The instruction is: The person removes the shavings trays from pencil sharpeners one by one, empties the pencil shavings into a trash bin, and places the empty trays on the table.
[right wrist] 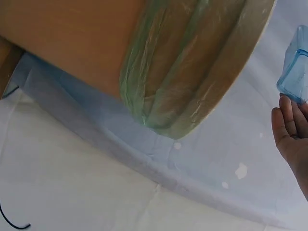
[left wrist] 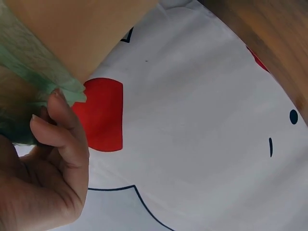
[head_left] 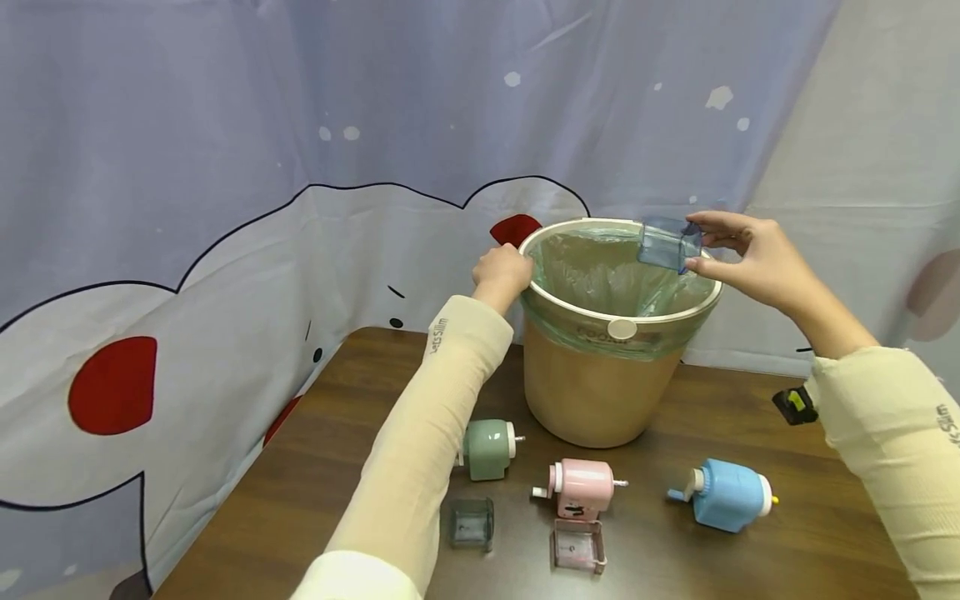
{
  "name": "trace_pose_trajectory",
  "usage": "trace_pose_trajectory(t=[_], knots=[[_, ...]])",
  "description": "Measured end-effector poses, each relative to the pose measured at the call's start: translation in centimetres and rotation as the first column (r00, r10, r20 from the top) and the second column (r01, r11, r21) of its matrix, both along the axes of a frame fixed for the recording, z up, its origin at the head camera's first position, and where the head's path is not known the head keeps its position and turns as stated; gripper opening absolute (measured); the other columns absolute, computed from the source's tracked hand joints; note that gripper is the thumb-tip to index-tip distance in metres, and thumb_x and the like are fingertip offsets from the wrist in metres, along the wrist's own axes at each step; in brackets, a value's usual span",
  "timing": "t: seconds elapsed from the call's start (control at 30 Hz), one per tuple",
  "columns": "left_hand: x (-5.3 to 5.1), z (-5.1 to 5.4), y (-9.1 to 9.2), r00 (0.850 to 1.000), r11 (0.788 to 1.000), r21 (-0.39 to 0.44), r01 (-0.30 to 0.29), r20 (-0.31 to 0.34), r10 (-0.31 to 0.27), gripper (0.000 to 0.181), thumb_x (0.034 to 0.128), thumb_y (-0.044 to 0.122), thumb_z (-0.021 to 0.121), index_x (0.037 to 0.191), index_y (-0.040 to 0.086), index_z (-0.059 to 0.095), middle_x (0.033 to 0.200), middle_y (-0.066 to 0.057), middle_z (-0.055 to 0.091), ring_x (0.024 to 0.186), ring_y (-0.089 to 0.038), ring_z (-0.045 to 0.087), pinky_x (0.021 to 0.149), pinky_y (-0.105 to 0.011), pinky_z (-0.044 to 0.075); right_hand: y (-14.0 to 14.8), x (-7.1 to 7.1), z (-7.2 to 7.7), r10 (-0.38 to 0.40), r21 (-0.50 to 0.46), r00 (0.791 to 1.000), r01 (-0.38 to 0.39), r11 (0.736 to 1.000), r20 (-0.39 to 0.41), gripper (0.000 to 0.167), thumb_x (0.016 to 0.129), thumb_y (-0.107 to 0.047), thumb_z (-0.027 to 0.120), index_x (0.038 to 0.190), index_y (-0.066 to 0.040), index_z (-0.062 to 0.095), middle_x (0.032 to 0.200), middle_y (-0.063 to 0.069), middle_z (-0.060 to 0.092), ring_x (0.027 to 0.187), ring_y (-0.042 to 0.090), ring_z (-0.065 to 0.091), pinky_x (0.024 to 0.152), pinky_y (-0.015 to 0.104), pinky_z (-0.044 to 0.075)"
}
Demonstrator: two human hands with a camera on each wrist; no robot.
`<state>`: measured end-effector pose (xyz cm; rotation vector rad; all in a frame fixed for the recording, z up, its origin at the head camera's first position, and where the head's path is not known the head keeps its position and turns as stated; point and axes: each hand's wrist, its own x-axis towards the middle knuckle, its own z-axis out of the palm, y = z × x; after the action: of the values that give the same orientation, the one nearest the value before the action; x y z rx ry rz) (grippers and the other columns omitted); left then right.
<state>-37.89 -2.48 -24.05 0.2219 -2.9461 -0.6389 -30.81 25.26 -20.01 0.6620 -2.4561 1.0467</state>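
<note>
A beige trash bin (head_left: 600, 392) lined with a thin green bag (head_left: 585, 267) stands at the back of the table. My left hand (head_left: 504, 271) grips the left side of its rim, fingers curled over the edge; the left wrist view shows these fingers (left wrist: 67, 139) beside the green bag (left wrist: 53, 79). Above the right part of the bin's opening, my right hand (head_left: 750, 254) pinches a clear blue pencil sharpener drawer (head_left: 663, 243) between thumb and fingers, tilted. In the right wrist view that drawer (right wrist: 293, 72) is partly cut off by the frame edge.
On the table (head_left: 360, 417) are a green pencil sharpener (head_left: 489, 450), partly behind my left sleeve, a pink sharpener (head_left: 585, 479) and a blue sharpener (head_left: 727, 496). A dark clear drawer (head_left: 472, 523) and a pinkish drawer (head_left: 579, 546) lie nearer me. A patterned curtain (head_left: 420, 100) hangs behind.
</note>
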Motion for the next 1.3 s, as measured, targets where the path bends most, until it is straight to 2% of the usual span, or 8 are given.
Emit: trace_pose_trajectory(t=[0.27, 0.33, 0.53, 0.6, 0.7, 0.87, 1.07, 1.3], knots=[[0.3, -0.4, -0.8, 0.998, 0.999, 0.038, 0.007, -0.058, -0.005, 0.036, 0.0951, 0.041, 0.044, 0.092, 0.011, 0.065, 0.077, -0.004, 0.066, 0.075, -0.020, 0.061, 0.060, -0.031, 0.048, 1.5, 2.1, -1.2, 0.049, -0.107, 0.999, -0.051, 0.993, -0.015, 0.049, 0.082, 0.001, 0.067, 0.127, -0.016, 0.058, 0.108, -0.028, 0.057, 0.094, -0.008, 0.055, 0.081, 0.002, 0.039], [0.3, -0.4, -0.8, 0.998, 0.999, 0.054, 0.007, -0.056, -0.004, 0.037, 0.0953, 0.042, 0.044, 0.092, 0.012, 0.064, 0.075, -0.003, 0.066, 0.074, -0.020, 0.061, 0.059, -0.031, 0.047, 1.9, 2.8, -1.6, 0.088, -0.157, 0.996, -0.092, 0.983, -0.032, 0.051, 0.080, 0.008, 0.065, 0.126, -0.014, 0.058, 0.109, -0.025, 0.060, 0.095, -0.007, 0.057, 0.083, 0.002, 0.040], [0.4, -0.6, -0.4, 0.998, 0.996, 0.092, 0.018, -0.056, -0.013, 0.039, 0.0948, 0.045, 0.045, 0.091, 0.011, 0.065, 0.068, -0.002, 0.063, 0.068, -0.019, 0.061, 0.055, -0.029, 0.046, 3.2, 5.1, -3.2, 0.284, -0.401, 0.956, -0.290, 0.869, -0.075, 0.056, 0.074, 0.026, 0.058, 0.122, -0.003, 0.060, 0.110, -0.007, 0.067, 0.094, 0.001, 0.063, 0.082, 0.008, 0.047], [0.3, -0.8, -0.4, 0.998, 0.992, 0.122, 0.028, -0.065, -0.020, 0.038, 0.0943, 0.044, 0.046, 0.087, 0.011, 0.064, 0.063, -0.001, 0.061, 0.062, -0.017, 0.061, 0.051, -0.027, 0.045, 3.6, 5.9, -3.9, 0.283, -0.409, 0.956, -0.287, 0.866, -0.070, 0.057, 0.073, 0.027, 0.057, 0.122, -0.002, 0.060, 0.110, -0.006, 0.067, 0.093, 0.001, 0.063, 0.081, 0.008, 0.047], [0.2, -1.3, -0.4, 0.996, 0.979, 0.199, 0.041, -0.086, -0.024, 0.038, 0.0937, 0.042, 0.049, 0.074, 0.012, 0.062, 0.055, 0.001, 0.057, 0.051, -0.013, 0.058, 0.046, -0.024, 0.042, 4.0, 6.9, -4.8, 0.212, -0.334, 0.976, -0.218, 0.917, -0.055, 0.059, 0.072, 0.027, 0.059, 0.123, -0.003, 0.059, 0.111, -0.010, 0.065, 0.093, -0.002, 0.062, 0.079, 0.007, 0.047], [-0.1, -1.8, -0.5, 0.994, 0.932, 0.361, 0.027, -0.108, 0.013, 0.040, 0.0905, 0.039, 0.054, 0.057, 0.016, 0.054, 0.048, 0.003, 0.051, 0.041, -0.008, 0.050, 0.043, -0.023, 0.041, 4.7, 8.2, -6.3, 0.169, -0.239, 0.983, -0.180, 0.954, -0.067, 0.062, 0.070, 0.028, 0.059, 0.126, 0.000, 0.056, 0.115, -0.013, 0.063, 0.097, -0.004, 0.062, 0.082, 0.006, 0.046], [-0.2, -2.4, -1.1, 0.995, 0.874, 0.484, 0.053, -0.095, -0.007, 0.042, 0.0890, 0.043, 0.055, 0.062, 0.012, 0.058, 0.046, 0.002, 0.051, 0.038, -0.009, 0.049, 0.044, -0.022, 0.046, 5.8, 9.4, -8.3, 0.134, -0.166, 0.990, -0.141, 0.976, -0.052, 0.067, 0.071, 0.026, 0.061, 0.132, 0.000, 0.051, 0.120, -0.021, 0.059, 0.101, -0.010, 0.060, 0.083, 0.005, 0.044], [0.8, -3.7, -2.1, 0.986, 0.737, 0.656, 0.163, -0.133, -0.100, 0.057, 0.0886, 0.057, 0.053, 0.069, 0.004, 0.061, 0.050, -0.004, 0.057, 0.042, -0.015, 0.056, 0.043, -0.023, 0.044, 6.6, 10.3, -10.8, 0.053, -0.059, 0.998, -0.055, 0.997, -0.039, 0.065, 0.071, 0.019, 0.067, 0.131, 0.000, 0.052, 0.121, -0.029, 0.053, 0.099, -0.017, 0.055, 0.082, 0.002, 0.042]])
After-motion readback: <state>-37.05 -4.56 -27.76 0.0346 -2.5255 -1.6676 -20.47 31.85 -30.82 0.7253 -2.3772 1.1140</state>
